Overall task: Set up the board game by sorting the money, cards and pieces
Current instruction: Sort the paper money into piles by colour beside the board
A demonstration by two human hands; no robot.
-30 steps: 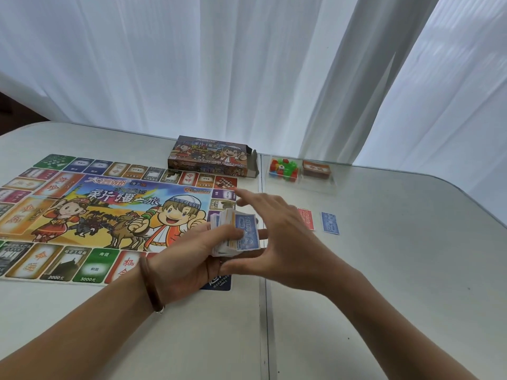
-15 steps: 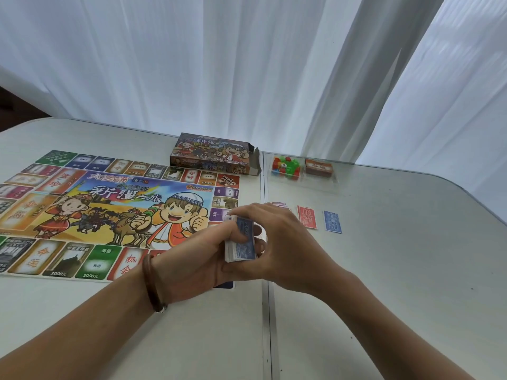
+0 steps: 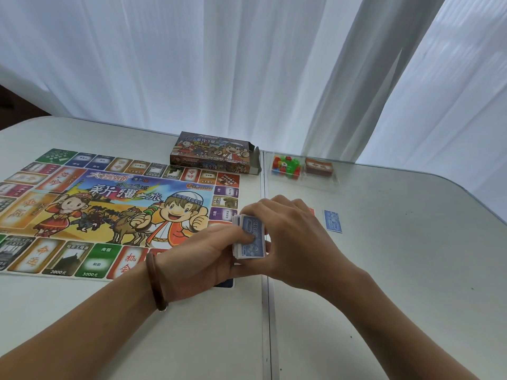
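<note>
The left hand (image 3: 208,256) grips the money (image 3: 253,226) over the right edge of the board (image 3: 109,204), the right hand (image 3: 290,242) curled round it too — a careless pinch could peel 2 notes together, or spill the stack.

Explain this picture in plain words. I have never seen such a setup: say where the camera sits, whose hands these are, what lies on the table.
No machine here: a camera worn on a person's head looks down at their own bare hands. The left hand and right hand together grip a stack of play money. On the table lie the game board, its box, a clear tray with coloured pieces and a card deck, and one blue note.
</note>
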